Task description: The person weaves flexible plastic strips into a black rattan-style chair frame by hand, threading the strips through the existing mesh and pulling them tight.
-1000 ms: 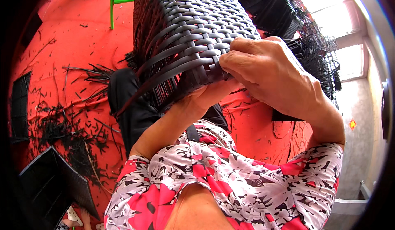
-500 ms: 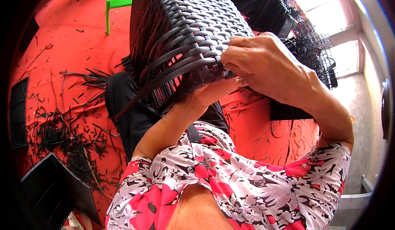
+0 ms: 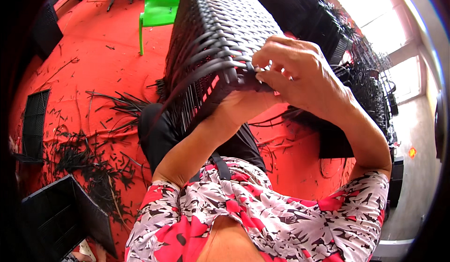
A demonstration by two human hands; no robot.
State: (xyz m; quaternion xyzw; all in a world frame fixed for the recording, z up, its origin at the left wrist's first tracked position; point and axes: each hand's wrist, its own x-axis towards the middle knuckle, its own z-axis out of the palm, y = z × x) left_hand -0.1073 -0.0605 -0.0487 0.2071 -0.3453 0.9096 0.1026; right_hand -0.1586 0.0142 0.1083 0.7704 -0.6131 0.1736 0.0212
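Observation:
A large black woven basket (image 3: 248, 18) lies tilted over my legs, its weave made of flat plastic-like strips. Around its near corner, several long strips (image 3: 187, 76) hang loose and curve down to the left, above a frame that is bare in places. My right hand (image 3: 300, 72) is at the near edge, thumb and forefinger pinched on what looks like a strip at the rim. Below that edge my left hand (image 3: 251, 103) reaches under and into the basket, its fingers hidden behind the weave and the right hand.
Cut strip scraps (image 3: 89, 163) litter the red floor covering (image 3: 117, 51). A green chair (image 3: 161, 13) stands beyond the basket. Black panels (image 3: 35, 126) and an open black box (image 3: 70, 210) lie left, near another person's hand (image 3: 84, 255). Dark woven pieces (image 3: 365, 79) pile up right.
The view has shifted, and the basket sits a little further right and more upright in it. My right hand's fingers have loosened from a tight curl into a raised pinch at the edge.

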